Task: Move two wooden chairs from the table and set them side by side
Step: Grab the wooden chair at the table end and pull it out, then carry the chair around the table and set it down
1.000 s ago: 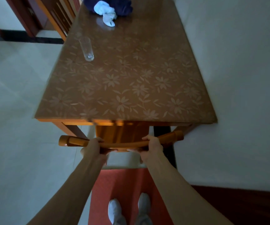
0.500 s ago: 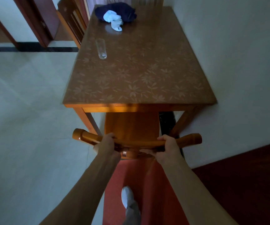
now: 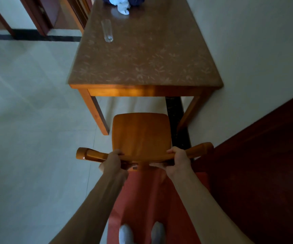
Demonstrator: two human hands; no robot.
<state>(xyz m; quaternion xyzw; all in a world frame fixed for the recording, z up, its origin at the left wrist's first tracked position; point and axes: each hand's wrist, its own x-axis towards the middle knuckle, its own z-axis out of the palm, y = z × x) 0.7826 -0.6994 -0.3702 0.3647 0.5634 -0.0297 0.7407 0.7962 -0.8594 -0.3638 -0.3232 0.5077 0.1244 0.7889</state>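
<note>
A wooden chair (image 3: 139,133) stands in front of me, its whole seat out from under the near end of the table (image 3: 142,89). Both my hands grip its curved top rail: my left hand (image 3: 113,162) left of centre, my right hand (image 3: 178,162) right of centre. A second wooden chair (image 3: 78,12) is tucked at the table's far left side, only partly in view.
On the table stand a clear glass (image 3: 107,31) and a dark blue cloth with white fabric (image 3: 122,5) at the far end. A white wall (image 3: 256,50) runs along the table's right side. A red mat (image 3: 152,199) lies under my feet; pale tiled floor (image 3: 27,120) spreads left.
The chair has come back toward me, from mostly under the table to fully out. I have stepped back with it, both hands still on the rail.
</note>
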